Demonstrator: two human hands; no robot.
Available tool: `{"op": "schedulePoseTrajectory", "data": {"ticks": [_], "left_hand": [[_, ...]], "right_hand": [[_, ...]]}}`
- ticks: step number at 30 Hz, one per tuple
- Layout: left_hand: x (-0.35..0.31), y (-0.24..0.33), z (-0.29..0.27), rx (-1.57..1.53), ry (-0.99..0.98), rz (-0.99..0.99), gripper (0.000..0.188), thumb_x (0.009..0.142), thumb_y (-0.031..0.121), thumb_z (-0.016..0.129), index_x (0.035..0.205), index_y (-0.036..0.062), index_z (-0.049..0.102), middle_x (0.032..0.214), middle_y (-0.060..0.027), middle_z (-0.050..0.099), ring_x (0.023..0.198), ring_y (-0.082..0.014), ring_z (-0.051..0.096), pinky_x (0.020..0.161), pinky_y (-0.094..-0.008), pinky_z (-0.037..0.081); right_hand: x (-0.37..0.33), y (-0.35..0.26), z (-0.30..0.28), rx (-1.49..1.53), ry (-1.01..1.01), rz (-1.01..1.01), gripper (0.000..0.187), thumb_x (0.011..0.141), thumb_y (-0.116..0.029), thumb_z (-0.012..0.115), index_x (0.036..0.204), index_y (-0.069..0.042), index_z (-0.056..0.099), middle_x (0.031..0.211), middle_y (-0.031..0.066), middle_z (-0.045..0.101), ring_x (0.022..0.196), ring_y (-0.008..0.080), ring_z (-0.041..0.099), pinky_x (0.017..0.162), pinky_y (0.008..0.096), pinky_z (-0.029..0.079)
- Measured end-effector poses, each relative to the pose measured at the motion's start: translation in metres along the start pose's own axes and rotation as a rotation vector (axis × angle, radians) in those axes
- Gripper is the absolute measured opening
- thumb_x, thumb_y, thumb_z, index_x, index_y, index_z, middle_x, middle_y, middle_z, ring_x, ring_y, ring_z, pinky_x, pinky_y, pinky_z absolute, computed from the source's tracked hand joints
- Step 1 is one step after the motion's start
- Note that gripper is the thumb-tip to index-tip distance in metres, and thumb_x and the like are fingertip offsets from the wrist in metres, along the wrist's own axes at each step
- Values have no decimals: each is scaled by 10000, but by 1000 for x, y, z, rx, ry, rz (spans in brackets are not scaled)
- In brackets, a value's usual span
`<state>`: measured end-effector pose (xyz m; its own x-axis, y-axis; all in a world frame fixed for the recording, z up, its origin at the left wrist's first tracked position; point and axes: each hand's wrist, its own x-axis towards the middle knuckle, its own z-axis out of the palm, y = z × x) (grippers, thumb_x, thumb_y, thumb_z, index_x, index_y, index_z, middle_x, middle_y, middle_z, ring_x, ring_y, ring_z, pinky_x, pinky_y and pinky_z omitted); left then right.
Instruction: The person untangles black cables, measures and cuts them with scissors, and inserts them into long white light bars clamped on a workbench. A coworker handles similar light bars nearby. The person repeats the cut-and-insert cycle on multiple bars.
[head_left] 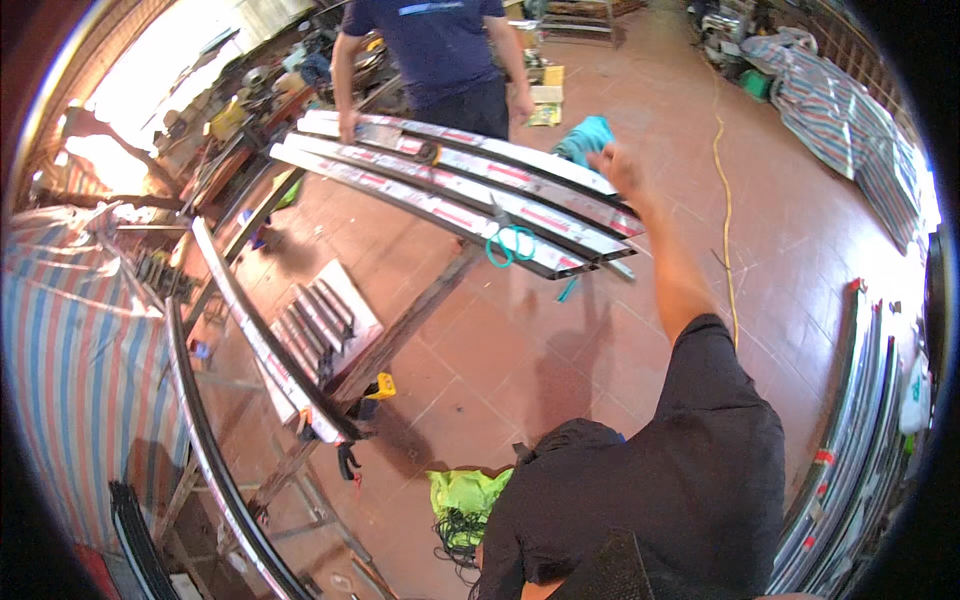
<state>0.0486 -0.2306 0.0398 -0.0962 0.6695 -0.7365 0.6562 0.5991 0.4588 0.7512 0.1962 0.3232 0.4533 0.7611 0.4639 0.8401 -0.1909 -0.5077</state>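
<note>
My right arm stretches forward, and my right hand [622, 172] is near the right ends of several long white-wrapped profiles [470, 190]. Its fingers are blurred, and whether they touch a profile is unclear. The profiles lie side by side across a stand, with dark edges and red marks on their film. Scissors with teal handles [510, 245] rest across the nearer ones. A dark tape roll [428, 152] sits farther back on them. My left hand does not show; only a dark sleeve appears at the lower edge.
A co-worker in a dark blue shirt [430, 50] stands opposite, one hand at the profiles' left ends. More profiles lean at left [265, 340] and lie along the right [850, 430]. A yellow cable [722, 200] crosses the tiled floor. A lime-green bag [470, 492] lies near me.
</note>
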Motion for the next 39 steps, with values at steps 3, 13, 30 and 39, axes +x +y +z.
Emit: {"op": "schedulePoseTrajectory", "data": {"ticks": [3,13,30,39], "left_hand": [[5,3,0,33,-10,13,476,928,437,677,990,-30,748,815,-135,722,750,-221,670,711,-372,501],[26,3,14,79,-8,64,481,920,439,677,1006,-28,752,834,-157,737,770,-242,696,729,-389,515],[-66,156,-38,-534,13,291,343,1009,300,626,918,-16,723,762,6,648,694,-87,545,656,-265,432],[-100,200,-47,-431,148,237,288,993,272,647,902,7,713,676,19,592,622,-69,510,584,-257,413]], "right_hand": [[97,37,-124,-131,316,85,444,916,-395,661,1161,-26,635,1073,236,689,983,365,663,855,503,513],[104,-61,-330,22,731,-140,402,912,-349,621,1191,-66,680,995,144,719,856,248,659,743,398,516],[-442,-231,112,921,-1626,-826,629,910,-520,684,1298,-28,623,1088,198,705,985,294,672,864,408,526],[-413,-227,107,662,-1919,-612,523,878,-553,683,933,-34,695,793,143,680,732,260,633,658,418,469]]}}
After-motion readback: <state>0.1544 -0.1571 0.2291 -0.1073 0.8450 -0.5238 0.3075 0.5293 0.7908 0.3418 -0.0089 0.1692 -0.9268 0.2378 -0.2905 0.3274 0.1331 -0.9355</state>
